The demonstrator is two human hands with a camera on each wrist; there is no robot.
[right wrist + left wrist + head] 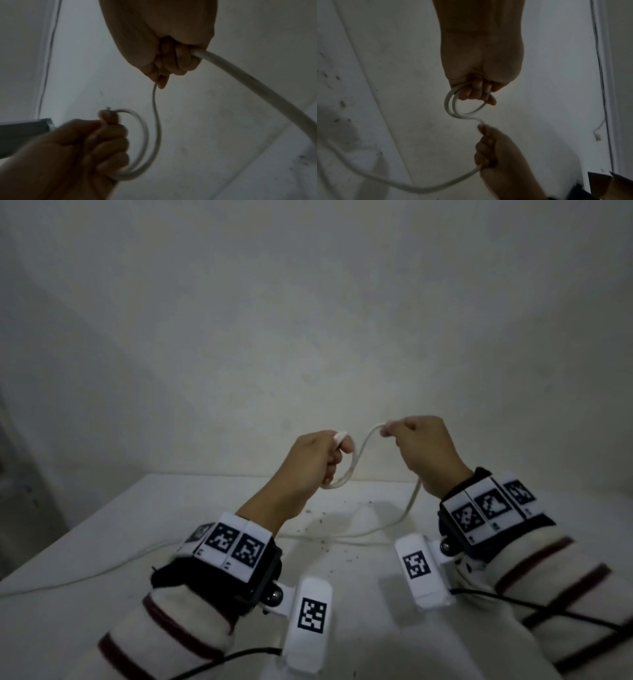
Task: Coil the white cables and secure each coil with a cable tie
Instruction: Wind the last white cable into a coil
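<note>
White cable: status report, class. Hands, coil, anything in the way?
Left hand grips a small coil of thin white cable. Right hand pinches the feeding strand. Slack lies on the white table. No cable tie visible.

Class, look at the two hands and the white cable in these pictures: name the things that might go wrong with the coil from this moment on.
1. The left hand grips only about two loops of the white cable; a slack grip might let them spring open.
2. The right hand feeds cable that curves in an S between the hands, so the next turn may twist.
3. The slack trails over the table and may drag through the dark specks there.
</note>
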